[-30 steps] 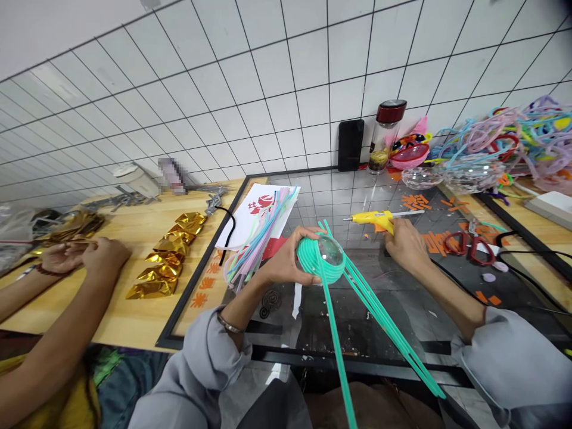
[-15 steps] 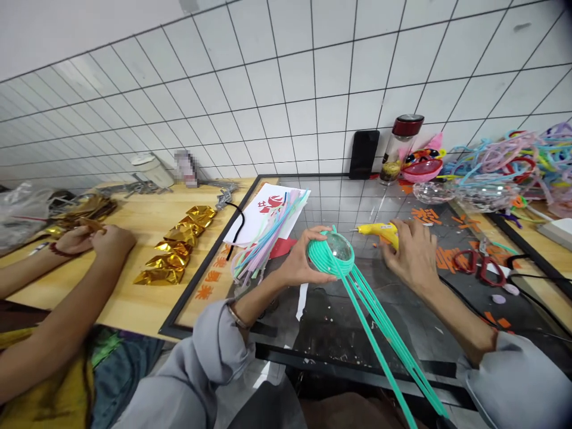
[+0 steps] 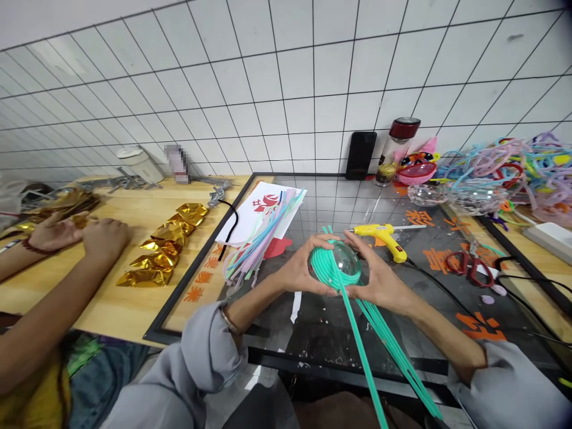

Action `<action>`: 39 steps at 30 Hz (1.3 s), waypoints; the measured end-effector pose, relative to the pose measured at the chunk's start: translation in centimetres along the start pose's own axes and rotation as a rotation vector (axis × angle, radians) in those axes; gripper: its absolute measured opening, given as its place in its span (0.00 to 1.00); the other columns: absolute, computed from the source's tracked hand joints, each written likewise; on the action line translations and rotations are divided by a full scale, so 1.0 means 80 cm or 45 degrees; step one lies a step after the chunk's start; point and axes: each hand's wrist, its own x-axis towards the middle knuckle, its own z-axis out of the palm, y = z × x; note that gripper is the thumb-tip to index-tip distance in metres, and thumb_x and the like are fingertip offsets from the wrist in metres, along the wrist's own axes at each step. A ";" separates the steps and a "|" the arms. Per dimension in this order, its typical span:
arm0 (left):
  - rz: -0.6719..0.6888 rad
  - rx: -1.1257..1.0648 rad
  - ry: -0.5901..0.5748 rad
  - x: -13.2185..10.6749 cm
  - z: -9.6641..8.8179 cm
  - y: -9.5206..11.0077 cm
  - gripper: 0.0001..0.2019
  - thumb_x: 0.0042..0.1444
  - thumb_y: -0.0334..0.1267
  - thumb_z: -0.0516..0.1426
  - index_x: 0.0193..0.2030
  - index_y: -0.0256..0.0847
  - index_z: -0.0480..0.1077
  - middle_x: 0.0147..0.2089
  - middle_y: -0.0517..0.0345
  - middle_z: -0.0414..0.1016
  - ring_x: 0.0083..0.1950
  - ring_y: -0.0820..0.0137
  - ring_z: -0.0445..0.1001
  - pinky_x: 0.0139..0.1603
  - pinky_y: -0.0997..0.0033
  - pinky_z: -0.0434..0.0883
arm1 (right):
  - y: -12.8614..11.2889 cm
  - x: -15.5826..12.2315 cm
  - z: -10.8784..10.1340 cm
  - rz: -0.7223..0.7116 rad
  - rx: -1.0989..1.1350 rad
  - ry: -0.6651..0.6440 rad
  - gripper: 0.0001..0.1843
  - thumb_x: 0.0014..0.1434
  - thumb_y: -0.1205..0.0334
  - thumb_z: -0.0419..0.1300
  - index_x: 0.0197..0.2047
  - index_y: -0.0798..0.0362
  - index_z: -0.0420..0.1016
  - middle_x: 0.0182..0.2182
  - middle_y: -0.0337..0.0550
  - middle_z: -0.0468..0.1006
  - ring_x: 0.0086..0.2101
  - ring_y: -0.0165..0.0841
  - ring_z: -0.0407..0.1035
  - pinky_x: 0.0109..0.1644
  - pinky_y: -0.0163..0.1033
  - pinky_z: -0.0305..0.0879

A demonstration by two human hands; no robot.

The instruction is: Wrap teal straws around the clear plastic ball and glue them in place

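Observation:
Between my two hands is a clear plastic ball (image 3: 347, 257), its left and lower part wrapped in rows of green cord (image 3: 325, 268). My left hand (image 3: 300, 267) grips the wrapped side, fingers curled over the top and thumb beneath. From the right, my right hand (image 3: 374, 271) closes around the clear side in the same way. Long loose strands of the green cord trail from the ball down over the table's front edge. A yellow hot glue gun (image 3: 379, 233) lies on the dark tabletop just behind my right hand, a glue stick poking out of its back.
Red-handled scissors (image 3: 469, 268) and black cables lie to the right. Pastel strips (image 3: 263, 238) rest on white paper (image 3: 245, 208). At the back stand a phone (image 3: 361, 155) and a bottle (image 3: 397, 152). Left, a co-worker's hands (image 3: 105, 238) are near folded gold foil (image 3: 165, 244).
My right hand has let go of the glue gun, which now lies on the table, and has moved left onto the ball. My left hand keeps its hold.

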 end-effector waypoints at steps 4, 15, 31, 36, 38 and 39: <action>-0.092 -0.068 -0.037 0.000 -0.005 0.002 0.42 0.34 0.49 0.76 0.57 0.49 0.64 0.68 0.45 0.63 0.71 0.49 0.62 0.71 0.39 0.57 | -0.002 -0.001 0.003 -0.033 -0.094 0.041 0.58 0.48 0.39 0.71 0.74 0.48 0.50 0.68 0.59 0.61 0.67 0.54 0.57 0.69 0.64 0.55; -0.030 0.097 -0.111 0.001 -0.004 0.023 0.38 0.40 0.44 0.75 0.59 0.54 0.66 0.64 0.48 0.63 0.69 0.49 0.63 0.69 0.40 0.61 | -0.018 -0.007 -0.016 -0.034 -0.089 -0.007 0.35 0.58 0.40 0.63 0.64 0.46 0.64 0.58 0.51 0.72 0.58 0.47 0.68 0.61 0.57 0.66; -0.008 0.259 -0.107 0.004 -0.002 0.034 0.38 0.39 0.45 0.74 0.57 0.49 0.65 0.62 0.45 0.63 0.67 0.49 0.65 0.67 0.42 0.64 | -0.030 -0.006 -0.008 -0.055 -0.043 0.000 0.32 0.56 0.37 0.64 0.59 0.44 0.69 0.54 0.48 0.71 0.57 0.46 0.65 0.62 0.56 0.63; 0.086 0.271 -0.134 0.005 0.001 0.035 0.40 0.41 0.44 0.74 0.60 0.52 0.63 0.62 0.46 0.63 0.68 0.49 0.63 0.67 0.43 0.65 | -0.038 -0.004 -0.003 0.037 0.066 0.093 0.20 0.64 0.44 0.59 0.54 0.45 0.70 0.50 0.45 0.73 0.54 0.41 0.67 0.62 0.51 0.62; 0.103 0.275 -0.125 0.005 0.002 0.033 0.40 0.42 0.45 0.74 0.61 0.52 0.63 0.62 0.46 0.64 0.69 0.49 0.63 0.67 0.42 0.65 | -0.036 -0.004 0.000 0.062 0.112 0.123 0.18 0.64 0.46 0.60 0.52 0.44 0.71 0.49 0.44 0.73 0.53 0.41 0.67 0.62 0.50 0.62; 0.109 0.277 -0.117 0.005 0.003 0.032 0.39 0.42 0.46 0.74 0.60 0.51 0.63 0.62 0.46 0.64 0.69 0.49 0.63 0.67 0.42 0.65 | -0.035 -0.004 0.001 0.079 0.135 0.131 0.17 0.63 0.47 0.61 0.52 0.44 0.71 0.49 0.43 0.73 0.53 0.41 0.67 0.62 0.50 0.62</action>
